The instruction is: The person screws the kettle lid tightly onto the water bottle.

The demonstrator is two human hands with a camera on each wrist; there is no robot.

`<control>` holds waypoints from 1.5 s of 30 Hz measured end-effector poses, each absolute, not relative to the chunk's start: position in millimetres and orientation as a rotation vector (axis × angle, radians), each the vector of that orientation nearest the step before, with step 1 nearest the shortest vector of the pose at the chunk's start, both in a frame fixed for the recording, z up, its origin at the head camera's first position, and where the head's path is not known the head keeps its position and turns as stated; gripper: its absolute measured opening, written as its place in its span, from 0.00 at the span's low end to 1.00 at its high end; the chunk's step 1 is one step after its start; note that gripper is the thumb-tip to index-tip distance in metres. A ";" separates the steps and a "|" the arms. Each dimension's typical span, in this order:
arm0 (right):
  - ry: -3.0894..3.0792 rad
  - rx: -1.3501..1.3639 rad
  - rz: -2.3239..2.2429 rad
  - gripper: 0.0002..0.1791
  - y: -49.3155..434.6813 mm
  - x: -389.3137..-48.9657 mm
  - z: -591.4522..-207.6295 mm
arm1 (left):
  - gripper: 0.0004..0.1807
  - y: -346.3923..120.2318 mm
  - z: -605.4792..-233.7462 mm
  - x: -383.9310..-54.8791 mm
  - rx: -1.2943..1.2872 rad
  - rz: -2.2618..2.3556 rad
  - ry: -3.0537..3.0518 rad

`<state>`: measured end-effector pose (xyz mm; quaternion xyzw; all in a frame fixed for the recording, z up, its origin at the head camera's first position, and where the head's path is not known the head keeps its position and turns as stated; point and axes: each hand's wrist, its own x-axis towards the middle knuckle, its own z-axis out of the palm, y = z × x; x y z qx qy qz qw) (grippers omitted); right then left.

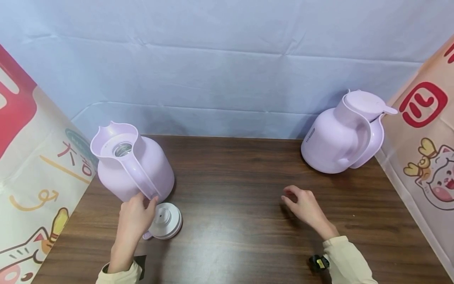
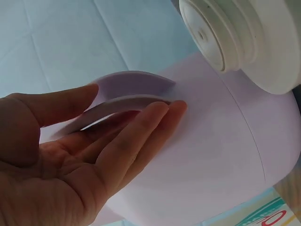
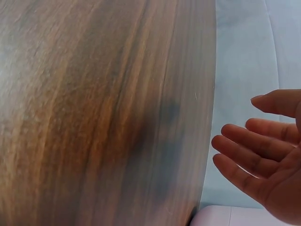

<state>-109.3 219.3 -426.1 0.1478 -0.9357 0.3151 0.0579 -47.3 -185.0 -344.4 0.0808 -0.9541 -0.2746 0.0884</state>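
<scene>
On the left stands a lilac thermos jug [image 1: 156,165] with its mouth uncovered, showing a shiny inner opening. My left hand [image 1: 134,217] is at the lower part of its handle [image 2: 136,101]. The handle lies between thumb and fingers, which are fairly straight and not closed tightly round it. Beside the jug's base a round white lid [image 1: 164,221] lies stopper-side up, with a lilac tab near my left hand. My right hand [image 1: 303,203] hovers above the table with relaxed, slightly bent fingers and nothing in it. In the right wrist view its fingers are spread apart.
A second lilac jug [image 1: 330,138], its lid on, stands at the back right. The dark wood table [image 1: 227,236] meets a pale blue cloth backdrop [image 1: 220,79]. Printed cloth panels [image 1: 425,157] flank both sides.
</scene>
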 end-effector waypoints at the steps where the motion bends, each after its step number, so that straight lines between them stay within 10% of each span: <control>1: -2.833 0.453 0.956 0.09 219.0 -109.3 -426.4 | 0.11 -184.8 -344.8 -47.8 0.238 -0.816 -2.832; 45: -2.823 0.525 0.979 0.05 214.0 -109.9 -428.4 | 0.11 -177.7 -352.4 -53.9 0.291 -0.809 -2.712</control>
